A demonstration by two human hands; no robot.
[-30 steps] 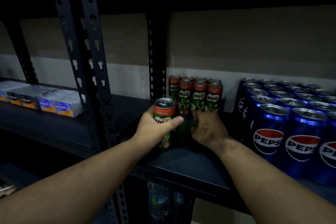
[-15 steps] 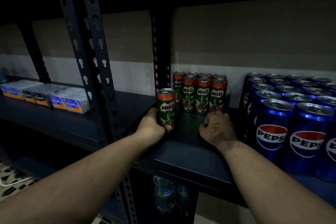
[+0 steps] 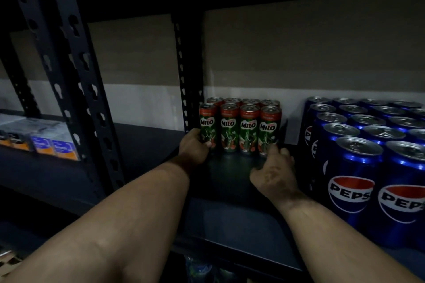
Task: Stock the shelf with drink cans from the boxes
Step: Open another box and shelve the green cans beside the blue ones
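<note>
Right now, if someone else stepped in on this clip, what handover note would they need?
Left hand grips the leftmost front Milo can, upright on the shelf and in line with the other Milo cans.
Right hand rests at the base of the rightmost front can, fingers curled; whether it grips the can is unclear.
Done: two rows of Milo cans stand at the back, front row four wide; Pepsi cans fill the right side.
Left: release the can, then fill the bare shelf in front. No boxes are in view.
</note>
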